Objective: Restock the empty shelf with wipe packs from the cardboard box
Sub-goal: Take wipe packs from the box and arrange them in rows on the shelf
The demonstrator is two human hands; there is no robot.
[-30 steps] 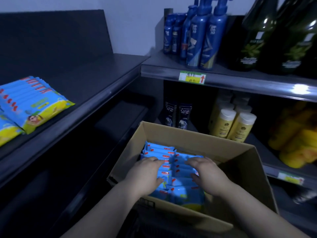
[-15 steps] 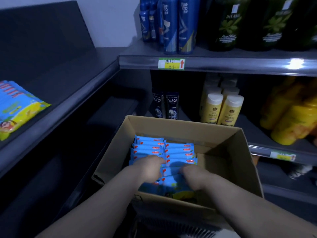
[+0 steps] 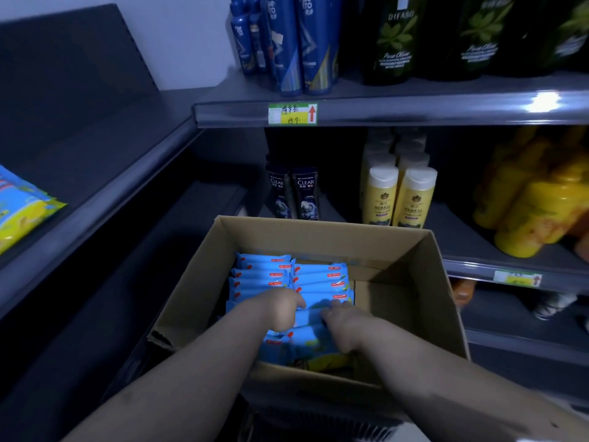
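An open cardboard box (image 3: pixel 424 282) stands in front of me, with two rows of blue wipe packs (image 3: pixel 318 275) on edge in its left half. My left hand (image 3: pixel 282 309) and my right hand (image 3: pixel 342 323) are both down among the nearest packs, fingers curled into the stack and gripping a bunch of them. The fingertips are hidden between the packs. On the dark shelf (image 3: pixel 105 189) at the left, several blue and yellow wipe packs (image 3: pixel 22 215) lie at the frame edge.
Blue bottles (image 3: pixel 287 43) and dark green bottles (image 3: pixel 395 39) stand on the upper right shelf. Below are two black Clear bottles (image 3: pixel 294 193), cream bottles (image 3: pixel 398 196) and yellow bottles (image 3: pixel 526 205). The box's right half shows bare cardboard.
Both hands went from lying flat on top of the packs to digging in and closing on the nearest ones. My view turned right, so the shelved packs slid toward the left edge.
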